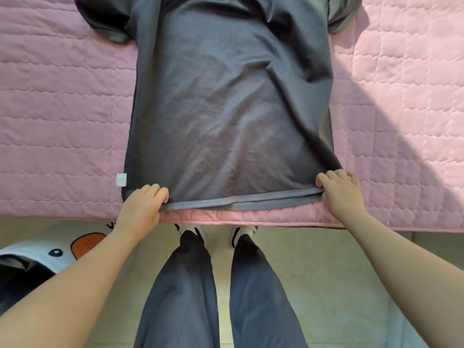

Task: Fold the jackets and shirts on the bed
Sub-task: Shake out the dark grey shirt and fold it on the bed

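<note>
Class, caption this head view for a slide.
Left hand and right hand hold the hem of a grey shirt on a pink quilt.

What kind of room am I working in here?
Most likely a home bedroom: a pink quilted bed cover, a grey shirt spread flat on it for folding, and a cartoon-print cloth lying on the tiled floor alongside.

I've got a dark grey short-sleeved T-shirt [233, 109] spread flat on the pink quilted bed [62, 121], hem along the near edge, sleeves out at the far end, lightly creased, white tag [121, 180] on one side seam.
</note>
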